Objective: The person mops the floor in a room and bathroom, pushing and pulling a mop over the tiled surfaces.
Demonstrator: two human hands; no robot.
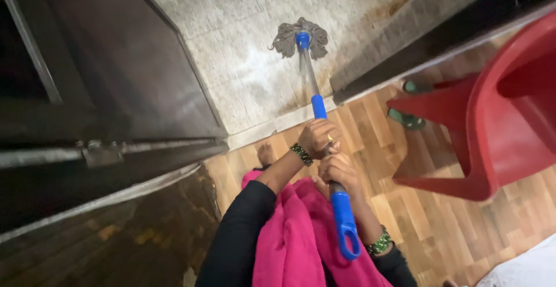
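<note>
Gripping a mop (313, 99) with both hands, a person stands at a doorway, seen from above. The left hand (317, 137) is wrapped tight around the shaft just below the upper blue sleeve, fingers curled fully closed on it, a ring showing on one finger. The right hand (339, 171) is clamped on the shaft directly behind, the two fists touching one another. Both wrists carry green beaded bangles (302, 154) over black sleeves (240, 229).

The mop runs away from the body: its blue looped grip end (345, 226) hangs near the lap, the metal shaft crosses a pale threshold (272, 126), and the grey string head (288, 38) lies flat on the stained, light tiled floor (231, 49) beyond (the strands are spread around a blue socket).

No open container shows in the frame. A pink cloth (295, 235) drapes down the person's front, under the grip end. A bare foot (266, 154) rests on the wood-pattern floor (423, 217) just short of the threshold. A dark door (116, 72) stands open at left, with a metal latch (101, 152) on its edge. At right sits a red plastic chair (492, 125), and green sandals (406, 119) lie beside its leg, near a dark wall base.
</note>
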